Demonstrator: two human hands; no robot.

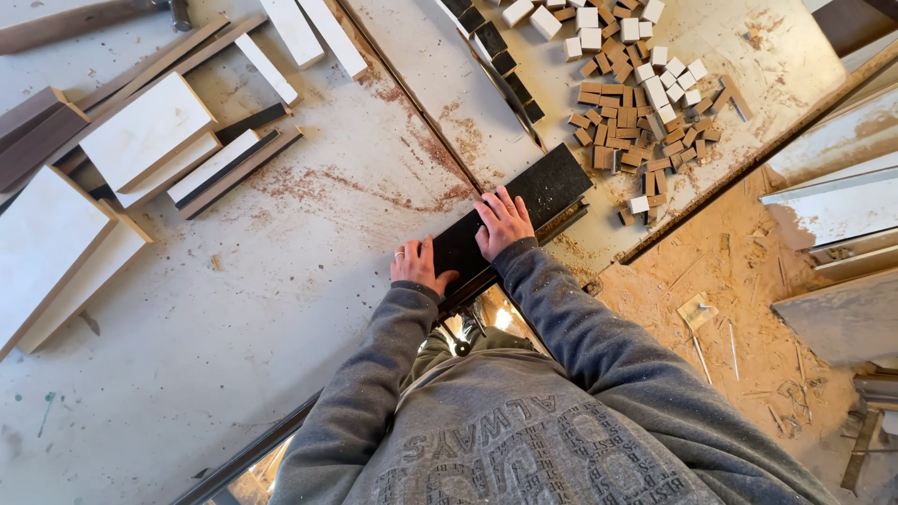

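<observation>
A: Black board [524, 210]: 1 item, flat on the counter [234, 337], near its edge.
B: Hands?
A: Left hand [416, 265] at the board's near end; right hand [503, 223] on top. Fingers spread flat, gripping nothing.
B: Nearby?
A: Small wood blocks [636, 103], loose pile.

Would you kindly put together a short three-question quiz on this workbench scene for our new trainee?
1. True or false: both hands rest flat on the dark board.
2. Which hand wears a ring? A) left B) right
3. Fill in: the small cut blocks lie in a heap to the ____ of the dark board.

Key:
1. True; the left hand and right hand both press on it.
2. A
3. right
</observation>
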